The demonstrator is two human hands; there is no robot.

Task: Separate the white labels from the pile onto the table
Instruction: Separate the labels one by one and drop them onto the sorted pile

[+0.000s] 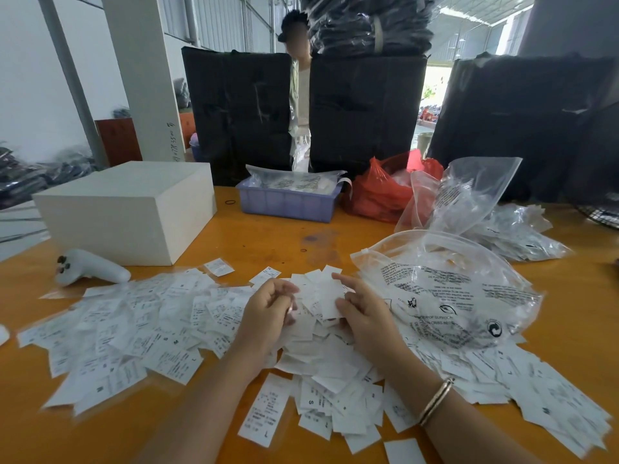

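A wide pile of small white printed labels (321,360) covers the middle of the orange table (261,239). More labels (134,326) lie spread out flat to the left. My left hand (268,313) hovers over the pile's centre with curled fingers that seem to pinch a label; the view is blurred there. My right hand (361,306) holds a small bunch of white labels (326,293) between thumb and fingers. A gold bangle sits on my right wrist.
A clear printed plastic bag (449,289) lies right of my hands. A white box (130,209) and a white controller (90,267) are at the left. Behind stand a lilac tray (288,202), a red bag (378,192), more clear bags (475,195) and a person between black bundles.
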